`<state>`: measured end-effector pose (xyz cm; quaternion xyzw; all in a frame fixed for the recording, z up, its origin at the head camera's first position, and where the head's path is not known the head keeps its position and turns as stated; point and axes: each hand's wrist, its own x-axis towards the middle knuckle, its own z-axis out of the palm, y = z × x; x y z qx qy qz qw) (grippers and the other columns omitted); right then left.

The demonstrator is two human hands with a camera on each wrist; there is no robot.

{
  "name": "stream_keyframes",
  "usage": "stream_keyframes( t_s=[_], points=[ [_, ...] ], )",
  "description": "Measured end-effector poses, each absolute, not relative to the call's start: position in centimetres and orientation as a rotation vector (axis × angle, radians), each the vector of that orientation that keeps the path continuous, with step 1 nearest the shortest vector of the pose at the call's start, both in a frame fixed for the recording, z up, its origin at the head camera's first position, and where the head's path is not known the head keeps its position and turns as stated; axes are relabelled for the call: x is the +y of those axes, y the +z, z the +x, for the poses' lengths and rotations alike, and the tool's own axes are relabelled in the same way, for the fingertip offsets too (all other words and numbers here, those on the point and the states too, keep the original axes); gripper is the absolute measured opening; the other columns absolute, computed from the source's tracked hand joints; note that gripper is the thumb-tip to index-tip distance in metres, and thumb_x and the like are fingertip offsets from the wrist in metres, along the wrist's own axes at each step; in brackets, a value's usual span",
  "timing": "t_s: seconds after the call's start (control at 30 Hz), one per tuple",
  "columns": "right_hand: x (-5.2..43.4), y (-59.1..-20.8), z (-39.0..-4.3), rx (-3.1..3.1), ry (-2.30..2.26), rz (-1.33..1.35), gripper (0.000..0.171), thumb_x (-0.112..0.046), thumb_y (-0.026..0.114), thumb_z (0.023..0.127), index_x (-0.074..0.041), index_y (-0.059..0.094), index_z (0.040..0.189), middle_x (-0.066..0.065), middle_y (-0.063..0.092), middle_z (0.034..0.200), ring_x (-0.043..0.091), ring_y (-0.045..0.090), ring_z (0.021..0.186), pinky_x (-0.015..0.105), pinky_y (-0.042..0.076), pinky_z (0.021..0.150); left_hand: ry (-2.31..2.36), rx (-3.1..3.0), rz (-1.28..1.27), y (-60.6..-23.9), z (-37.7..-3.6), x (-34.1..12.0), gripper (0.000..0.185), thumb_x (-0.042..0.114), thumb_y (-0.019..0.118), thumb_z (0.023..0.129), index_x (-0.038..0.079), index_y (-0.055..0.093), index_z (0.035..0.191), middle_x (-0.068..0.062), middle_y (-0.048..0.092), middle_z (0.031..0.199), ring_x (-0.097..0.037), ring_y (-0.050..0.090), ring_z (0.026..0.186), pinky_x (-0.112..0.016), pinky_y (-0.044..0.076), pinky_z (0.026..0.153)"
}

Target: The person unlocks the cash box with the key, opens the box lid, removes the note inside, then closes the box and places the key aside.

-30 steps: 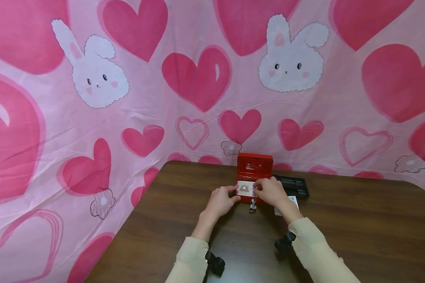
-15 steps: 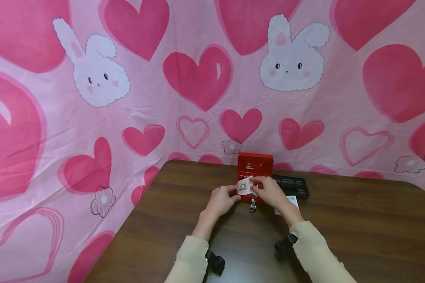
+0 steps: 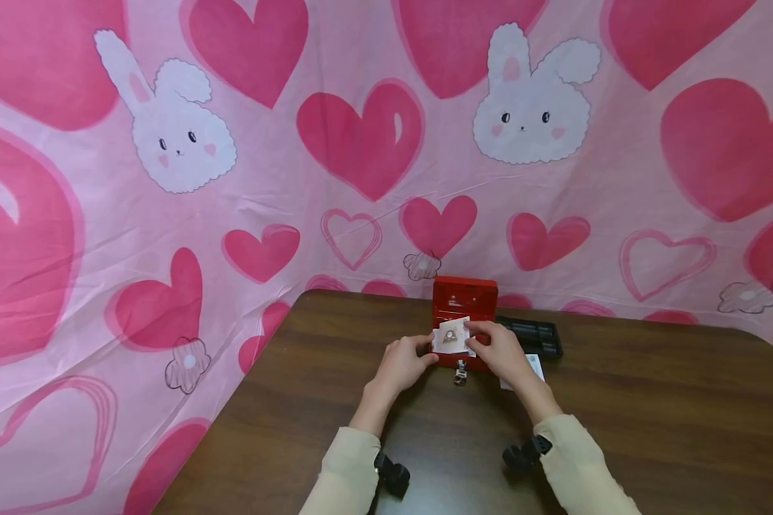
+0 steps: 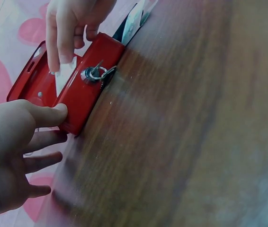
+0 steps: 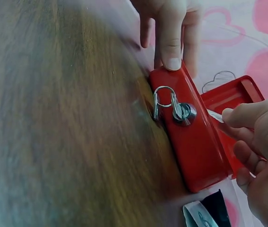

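Red metal cash box [image 3: 464,315] steadied, paper slip [image 3: 452,335] pinched.
The slip is gripped by the right hand [image 3: 499,350]; relaxed left hand [image 3: 402,363] fingers touch the glossy box; keys [image 3: 460,373] hang in front, black tray [image 3: 533,336] behind.

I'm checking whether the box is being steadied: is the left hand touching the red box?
Touching. In the left wrist view the left hand presses its thumb tip against the corner of the red box; the right wrist view shows the same contact.
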<state>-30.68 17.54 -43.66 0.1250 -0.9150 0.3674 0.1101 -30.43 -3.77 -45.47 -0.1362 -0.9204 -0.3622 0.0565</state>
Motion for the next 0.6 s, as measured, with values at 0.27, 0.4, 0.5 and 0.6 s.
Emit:
stream_keyframes(
  t_s=[0.27,0.4,0.5,0.6],
  points=[
    [18.5,-43.3,-29.9,-2.643,1.065,0.345,0.04,-0.018,0.069,0.092,-0.006,0.065,0.13,0.017,0.069,0.12,0.029,0.06,0.095,0.045,0.055,0.087,-1.087,-2.787,-0.414,-45.4,-30.4,-3.7,0.043,0.027,0.074,0.09,0.019,0.066,0.132,-0.001,0.068,0.131,-0.023,0.063,0.12,-0.045,0.049,0.104],
    [19.1,-42.9,-29.5,-2.602,1.089,0.323,0.04,-0.018,0.069,0.093,-0.007,0.064,0.131,0.016,0.068,0.117,0.024,0.056,0.088,0.03,0.051,0.071,-1.087,-2.786,-0.402,-45.3,-30.3,-3.6,0.043,0.027,0.074,0.09,0.018,0.066,0.132,-0.002,0.067,0.131,-0.023,0.063,0.12,-0.045,0.048,0.104],
    [19.6,-42.9,-29.1,-2.582,1.145,0.273,0.041,-0.017,0.069,0.093,-0.007,0.063,0.133,0.016,0.068,0.117,0.023,0.055,0.087,0.024,0.048,0.065,-1.105,-2.795,-0.394,-45.3,-30.3,-3.5,0.044,0.027,0.073,0.09,0.018,0.065,0.133,-0.002,0.067,0.132,-0.023,0.063,0.121,-0.046,0.048,0.104],
    [20.0,-43.0,-28.9,-2.579,1.167,0.245,0.042,-0.018,0.068,0.093,-0.008,0.063,0.134,0.015,0.068,0.117,0.023,0.054,0.085,0.022,0.047,0.064,-1.109,-2.799,-0.392,-45.3,-30.3,-3.6,0.045,0.027,0.073,0.091,0.018,0.064,0.134,-0.002,0.066,0.133,-0.024,0.062,0.122,-0.047,0.048,0.105]
  ],
)
